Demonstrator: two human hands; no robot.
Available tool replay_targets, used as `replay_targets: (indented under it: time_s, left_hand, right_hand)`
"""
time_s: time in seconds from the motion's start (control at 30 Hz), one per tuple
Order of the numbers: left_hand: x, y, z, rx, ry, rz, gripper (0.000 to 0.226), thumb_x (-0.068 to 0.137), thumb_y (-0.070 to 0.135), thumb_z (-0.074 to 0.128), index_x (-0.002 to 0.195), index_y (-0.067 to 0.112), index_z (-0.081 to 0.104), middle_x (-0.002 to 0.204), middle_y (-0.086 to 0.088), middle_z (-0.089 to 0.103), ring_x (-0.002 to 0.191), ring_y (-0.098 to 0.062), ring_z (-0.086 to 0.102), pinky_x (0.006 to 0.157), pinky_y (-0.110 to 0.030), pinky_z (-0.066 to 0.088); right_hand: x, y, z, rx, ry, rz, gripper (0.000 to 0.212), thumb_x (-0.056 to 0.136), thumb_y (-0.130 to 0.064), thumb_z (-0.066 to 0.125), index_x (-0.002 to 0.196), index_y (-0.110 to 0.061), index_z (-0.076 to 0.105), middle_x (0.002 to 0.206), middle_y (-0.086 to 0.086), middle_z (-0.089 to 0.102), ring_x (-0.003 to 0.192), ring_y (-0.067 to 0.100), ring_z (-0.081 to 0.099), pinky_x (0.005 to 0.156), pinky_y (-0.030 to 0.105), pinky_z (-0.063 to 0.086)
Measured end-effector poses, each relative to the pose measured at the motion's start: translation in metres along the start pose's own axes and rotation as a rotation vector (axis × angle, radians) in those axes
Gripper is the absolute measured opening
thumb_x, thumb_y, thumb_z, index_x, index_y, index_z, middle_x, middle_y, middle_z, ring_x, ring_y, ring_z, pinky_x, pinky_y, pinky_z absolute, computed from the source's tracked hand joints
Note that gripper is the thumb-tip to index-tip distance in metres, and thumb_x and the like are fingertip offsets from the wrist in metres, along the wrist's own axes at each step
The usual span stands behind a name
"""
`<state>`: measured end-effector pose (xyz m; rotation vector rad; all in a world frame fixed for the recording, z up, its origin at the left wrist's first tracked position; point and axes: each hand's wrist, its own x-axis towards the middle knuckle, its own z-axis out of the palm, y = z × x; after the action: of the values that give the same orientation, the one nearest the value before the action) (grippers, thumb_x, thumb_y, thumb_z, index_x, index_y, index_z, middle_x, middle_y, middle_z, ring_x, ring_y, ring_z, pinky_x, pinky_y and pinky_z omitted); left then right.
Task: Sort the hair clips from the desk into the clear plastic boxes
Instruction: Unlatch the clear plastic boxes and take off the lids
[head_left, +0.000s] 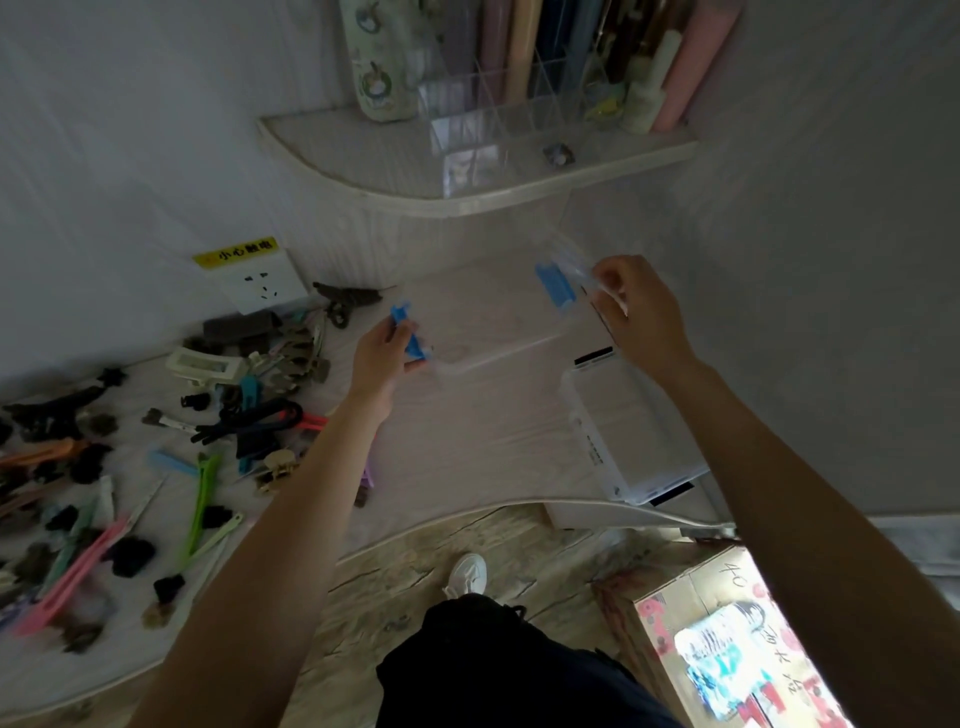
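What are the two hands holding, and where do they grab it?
Both hold one clear plastic box by its two ends. The left hand grips the end with the blue latch; the right hand pinches the far end beside the other blue latch.

The pale tabletop has a curved front edge and runs back to the wall. Its left part carries a loose scatter of hair clips: long pink, green and blue ones, black claws, beige and dark ones, some overlapping. On its right part a clear plastic box lies close to the front edge. Above, a curved corner shelf bears a clear divided organiser, a patterned case and upright rolls.
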<state>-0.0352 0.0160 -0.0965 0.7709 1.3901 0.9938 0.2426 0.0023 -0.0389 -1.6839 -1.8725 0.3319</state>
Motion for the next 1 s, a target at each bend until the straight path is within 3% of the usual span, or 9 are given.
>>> replay_targets:
  time_s: [0.17, 0.3, 0.4, 0.5, 0.6, 0.67, 0.83, 0.93, 1.0]
  left_hand:
    - [0.001, -0.001, 0.018, 0.106, 0.021, 0.016, 0.012, 0.097, 0.015, 0.044, 0.095, 0.011, 0.055, 0.098, -0.012, 0.057, 0.079, -0.011, 0.059, 0.062, -0.018, 0.054]
    - [0.004, 0.000, 0.032, 0.190, 0.013, 0.011, 0.010, 0.096, 0.017, 0.046, 0.095, 0.012, 0.055, 0.094, -0.009, 0.058, 0.078, -0.012, 0.057, 0.077, -0.034, 0.053]
    - [0.008, 0.003, 0.039, 0.297, -0.029, 0.055, 0.013, 0.096, 0.020, 0.046, 0.087, 0.017, 0.055, 0.080, -0.002, 0.057, 0.073, -0.011, 0.055, 0.087, -0.044, 0.051]
    - [0.006, 0.007, 0.041, 0.285, -0.052, 0.060, 0.018, 0.096, 0.024, 0.047, 0.102, 0.012, 0.059, 0.094, -0.010, 0.060, 0.081, -0.020, 0.058, 0.090, -0.046, 0.051]
    - [0.006, 0.007, 0.041, 0.298, -0.070, 0.050, 0.032, 0.096, 0.025, 0.047, 0.117, 0.002, 0.056, 0.114, -0.025, 0.061, 0.099, -0.036, 0.061, 0.090, -0.046, 0.051]
    - [0.006, 0.007, 0.043, 0.308, -0.064, 0.048, 0.035, 0.095, 0.025, 0.049, 0.123, 0.003, 0.052, 0.120, -0.024, 0.059, 0.107, -0.038, 0.060, 0.087, -0.043, 0.051]
    - [0.005, 0.006, 0.039, 0.123, 0.007, -0.021, 0.055, 0.086, 0.015, 0.065, 0.134, 0.018, 0.040, 0.123, -0.015, 0.059, 0.087, -0.016, 0.064, 0.058, -0.017, 0.055]
    - [-0.006, 0.003, 0.037, 0.161, -0.052, -0.014, 0.060, 0.080, 0.008, 0.070, 0.132, 0.020, 0.043, 0.119, -0.007, 0.054, 0.090, -0.012, 0.062, 0.064, -0.017, 0.057]
    - [-0.012, 0.003, 0.039, 0.173, -0.067, -0.008, 0.063, 0.079, 0.006, 0.071, 0.133, 0.020, 0.042, 0.116, -0.002, 0.050, 0.082, -0.005, 0.060, 0.066, -0.018, 0.056]
  right_hand:
    - [0.000, 0.014, -0.001, -0.018, 0.172, 0.270, 0.025, 0.093, -0.011, 0.047, 0.114, 0.001, 0.054, 0.102, 0.022, 0.061, 0.092, 0.033, 0.058, 0.082, 0.038, 0.045]
    - [-0.003, 0.012, -0.003, 0.000, 0.203, 0.362, 0.020, 0.092, -0.010, 0.051, 0.105, 0.004, 0.054, 0.097, 0.022, 0.063, 0.088, 0.034, 0.060, 0.080, 0.040, 0.047]
    - [-0.005, 0.015, -0.003, -0.089, 0.107, 0.444, 0.019, 0.089, -0.007, 0.053, 0.103, 0.006, 0.052, 0.099, 0.025, 0.062, 0.090, 0.037, 0.060, 0.078, 0.040, 0.044]
    - [-0.009, 0.016, -0.005, -0.205, 0.027, 0.543, 0.023, 0.089, -0.009, 0.052, 0.106, 0.007, 0.053, 0.105, 0.026, 0.062, 0.098, 0.037, 0.059, 0.078, 0.038, 0.043]
    - [-0.017, 0.021, -0.009, -0.246, 0.005, 0.561, 0.030, 0.090, -0.017, 0.052, 0.104, 0.009, 0.054, 0.103, 0.027, 0.063, 0.095, 0.038, 0.061, 0.081, 0.040, 0.047]
    - [-0.025, 0.021, -0.011, -0.170, 0.033, 0.571, 0.035, 0.089, -0.020, 0.051, 0.110, 0.007, 0.053, 0.103, 0.026, 0.064, 0.092, 0.040, 0.063, 0.083, 0.047, 0.051]
    - [-0.043, -0.004, -0.019, 0.078, 0.291, 0.565, 0.039, 0.083, -0.023, 0.050, 0.120, -0.010, 0.050, 0.103, 0.013, 0.064, 0.083, 0.030, 0.066, 0.075, 0.051, 0.055]
    - [-0.055, -0.026, -0.014, 0.006, 0.307, 0.395, 0.027, 0.087, -0.009, 0.053, 0.114, -0.011, 0.054, 0.109, 0.010, 0.061, 0.085, 0.023, 0.063, 0.076, 0.040, 0.054]
    - [-0.057, -0.033, -0.002, -0.035, 0.189, 0.260, 0.032, 0.088, -0.010, 0.055, 0.120, -0.011, 0.054, 0.120, 0.012, 0.057, 0.100, 0.027, 0.059, 0.085, 0.040, 0.052]
